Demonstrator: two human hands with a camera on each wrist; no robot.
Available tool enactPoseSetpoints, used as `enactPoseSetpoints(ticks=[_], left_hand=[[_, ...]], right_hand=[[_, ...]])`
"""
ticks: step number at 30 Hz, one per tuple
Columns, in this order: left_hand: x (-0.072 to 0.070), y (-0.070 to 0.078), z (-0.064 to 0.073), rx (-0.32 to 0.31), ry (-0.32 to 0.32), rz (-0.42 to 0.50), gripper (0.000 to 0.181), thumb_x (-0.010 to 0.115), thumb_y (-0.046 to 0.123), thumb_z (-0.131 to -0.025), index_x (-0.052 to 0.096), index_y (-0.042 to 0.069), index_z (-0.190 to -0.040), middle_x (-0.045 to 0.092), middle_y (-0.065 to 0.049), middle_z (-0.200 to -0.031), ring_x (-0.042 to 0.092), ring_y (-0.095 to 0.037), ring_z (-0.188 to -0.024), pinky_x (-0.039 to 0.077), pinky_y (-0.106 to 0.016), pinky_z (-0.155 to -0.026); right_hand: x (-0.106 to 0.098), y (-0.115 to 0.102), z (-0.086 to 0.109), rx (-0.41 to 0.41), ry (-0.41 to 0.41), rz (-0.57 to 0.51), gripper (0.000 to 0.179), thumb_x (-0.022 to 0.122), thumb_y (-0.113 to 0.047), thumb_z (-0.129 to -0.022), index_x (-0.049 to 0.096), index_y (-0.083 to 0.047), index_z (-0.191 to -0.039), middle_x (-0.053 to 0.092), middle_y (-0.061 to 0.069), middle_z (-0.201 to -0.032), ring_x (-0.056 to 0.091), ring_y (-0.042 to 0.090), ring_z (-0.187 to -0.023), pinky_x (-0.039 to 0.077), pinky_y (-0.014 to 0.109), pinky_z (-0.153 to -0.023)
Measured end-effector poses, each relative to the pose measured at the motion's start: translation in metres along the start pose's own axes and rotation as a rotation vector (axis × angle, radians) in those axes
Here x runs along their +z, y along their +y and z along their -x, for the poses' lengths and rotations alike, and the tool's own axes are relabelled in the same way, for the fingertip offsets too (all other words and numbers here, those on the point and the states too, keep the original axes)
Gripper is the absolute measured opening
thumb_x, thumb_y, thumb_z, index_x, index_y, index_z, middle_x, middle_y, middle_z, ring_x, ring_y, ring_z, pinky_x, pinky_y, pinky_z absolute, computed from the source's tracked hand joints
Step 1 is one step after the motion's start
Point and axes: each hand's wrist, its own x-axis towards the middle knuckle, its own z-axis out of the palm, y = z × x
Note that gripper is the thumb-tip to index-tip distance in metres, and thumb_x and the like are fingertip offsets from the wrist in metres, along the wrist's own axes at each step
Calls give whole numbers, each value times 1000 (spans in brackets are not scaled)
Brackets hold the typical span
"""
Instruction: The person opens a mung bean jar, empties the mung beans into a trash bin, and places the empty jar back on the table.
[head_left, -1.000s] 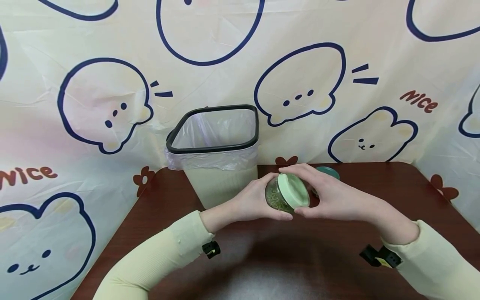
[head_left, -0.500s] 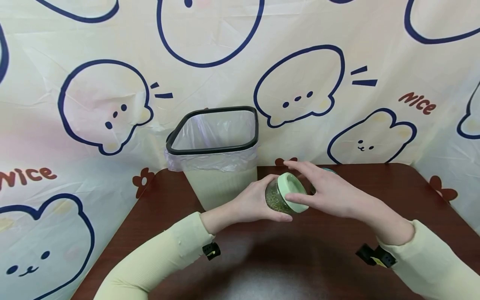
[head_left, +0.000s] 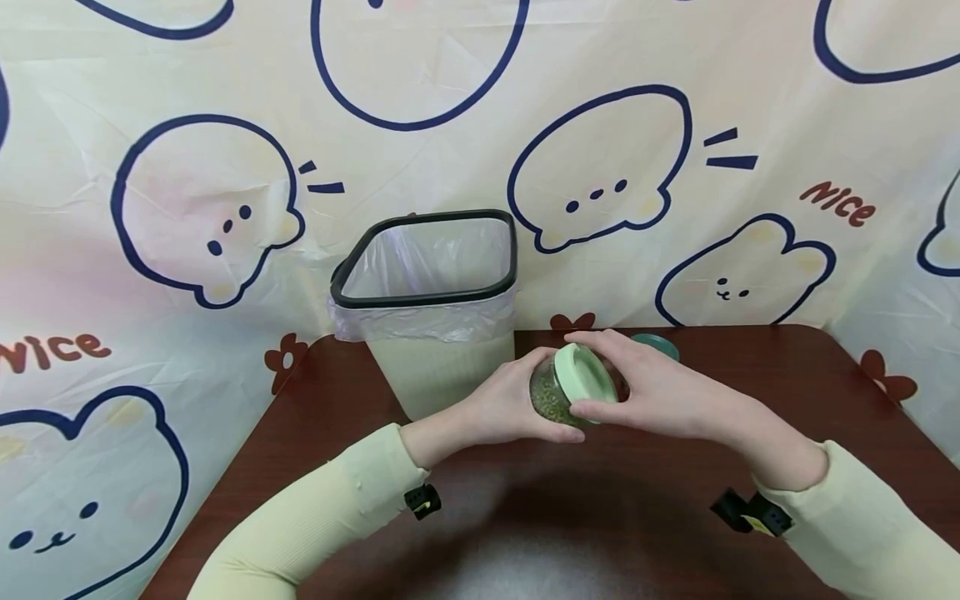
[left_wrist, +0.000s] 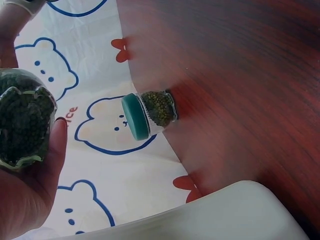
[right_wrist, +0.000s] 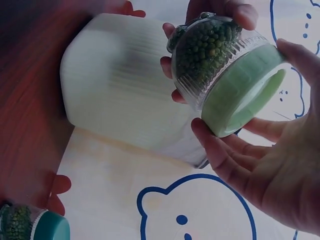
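My left hand (head_left: pixel 504 407) clamps the jar (head_left: pixel 550 396), held up near-right of the bin (head_left: pixel 446 375). My right hand (head_left: pixel 660 385), spread wider a moment ago, now pinches the pale green lid (head_left: pixel 588 373): seemingly regripped, lid still on. Second jar (left_wrist: pixel 159 109) right of bin.

Held jar (right_wrist: pixel 207 55) catching light, clear, glossy, ribbed; lid (right_wrist: pixel 240 92) smooth plastic. Over to bin (head_left: pixel 450 375): matt, finely ribbed; liner (head_left: pixel 442 321) crinkled, shiny film. Table (head_left: pixel 465 525): wood-grained, glossy!
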Motion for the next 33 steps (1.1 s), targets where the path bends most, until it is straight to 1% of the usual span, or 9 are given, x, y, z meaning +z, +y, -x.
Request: enactPoseSetpoints(ticks=[5, 10, 16, 20, 23, 26, 29, 33], left_hand=[[0, -1, 0, 3, -5, 6, 84, 88, 41, -66, 47, 13, -134, 59, 7, -110, 57, -8, -94, 50, -24, -76], [0, -1, 0, 1, -2, 0, 84, 88, 41, -67, 46, 13, -135, 59, 7, -111, 57, -8, -94, 50, -25, -77], [-1, 0, 1, -1, 8, 15, 84, 89, 39, -66, 47, 12, -134, 59, 5, -111, 57, -9, -95, 50, -25, -77], [-2, -1, 1, -6, 8, 31, 84, 89, 38, -66, 47, 12, -134, 59, 5, -112, 57, -9, -96, 50, -25, -78], [-3, -2, 2, -7, 6, 35, 84, 89, 38, -67, 46, 12, -135, 59, 4, -114, 58, -9, -96, 50, -26, -79], [-3, -3, 2, -13, 2, 37, 85, 89, 37, -67, 45, 12, -136, 59, 4, -115, 57, -9, -98, 50, -26, -80], [-3, -4, 4, -15, 9, 39, 86, 89, 36, -67, 45, 12, -136, 59, 4, -116, 57, -9, -99, 49, -26, -81], [-3, -6, 5, -5, 21, 60, 84, 90, 35, -67, 46, 12, -135, 59, 5, -117, 57, -9, -101, 50, -27, -81]], right_hand=[[0, 2, 2, -57, 8, 10, 77, 73, -48, -83, 38, -23, -147, 44, 1, -136, 50, 17, -111, 48, 40, -86], [-1, 2, 4, -118, 15, 11, 80, 80, -35, -80, 36, -29, -147, 41, -4, -139, 48, 15, -115, 48, 40, -89], [-3, 2, 6, -189, 24, -55, 85, 84, -17, -76, 36, -31, -144, 39, -7, -139, 47, 14, -115, 50, 36, -86], [-6, 3, 9, -210, 41, -89, 87, 84, -10, -75, 36, -31, -144, 39, -7, -139, 47, 16, -114, 51, 35, -84], [-8, 6, 12, -204, 62, -100, 86, 83, -9, -75, 36, -30, -144, 39, -5, -139, 48, 18, -112, 51, 36, -81], [-10, 12, 14, -180, 95, -88, 83, 83, -14, -78, 36, -28, -145, 42, -2, -137, 48, 20, -110, 51, 38, -79], [-11, 19, 18, -143, 132, -76, 80, 82, -21, -80, 36, -26, -146, 45, 2, -133, 49, 23, -109, 52, 38, -75], [-12, 29, 24, -82, 184, -52, 79, 80, -26, -82, 35, -25, -147, 50, 5, -126, 51, 25, -108, 53, 36, -71]])
